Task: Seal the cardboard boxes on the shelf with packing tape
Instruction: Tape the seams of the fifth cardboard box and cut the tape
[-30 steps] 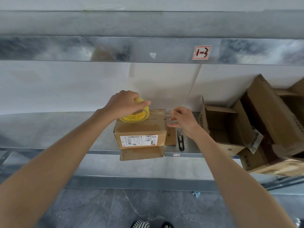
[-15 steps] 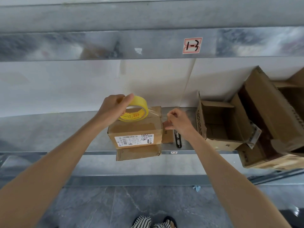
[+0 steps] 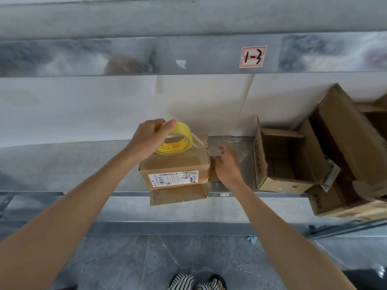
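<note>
Cardboard, matte brown and creased, forms a closed box (image 3: 176, 168) with a white printed label, standing at the front edge of a smooth grey metal shelf (image 3: 73, 164). A glossy yellow tape roll (image 3: 180, 141) is tilted on its top, with a clear strip running to the box's right edge. The left hand (image 3: 150, 139) grips the roll, thumb over its rim. The right hand (image 3: 227, 164), fingers spread and blurred, holds nothing, just beside the box's right side. A second box (image 3: 282, 162) sits open farther right
</note>
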{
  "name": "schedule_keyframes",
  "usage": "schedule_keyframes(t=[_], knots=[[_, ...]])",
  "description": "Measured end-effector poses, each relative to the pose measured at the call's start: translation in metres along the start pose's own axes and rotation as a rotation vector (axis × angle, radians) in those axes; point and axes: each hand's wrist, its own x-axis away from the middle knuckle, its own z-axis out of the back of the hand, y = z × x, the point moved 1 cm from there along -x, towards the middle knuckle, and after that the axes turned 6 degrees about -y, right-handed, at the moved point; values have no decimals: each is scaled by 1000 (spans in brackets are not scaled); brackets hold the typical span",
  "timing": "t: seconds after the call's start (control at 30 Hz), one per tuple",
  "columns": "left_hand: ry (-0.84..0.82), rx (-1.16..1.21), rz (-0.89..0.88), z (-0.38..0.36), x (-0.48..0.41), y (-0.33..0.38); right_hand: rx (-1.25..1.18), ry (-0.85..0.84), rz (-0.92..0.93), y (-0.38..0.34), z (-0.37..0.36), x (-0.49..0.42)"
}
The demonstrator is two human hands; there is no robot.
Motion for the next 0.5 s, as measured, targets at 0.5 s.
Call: schedule_keyframes(t=[0.5], knots=[[103, 743, 340, 5, -9, -23, 576, -92, 509, -58, -33, 8]])
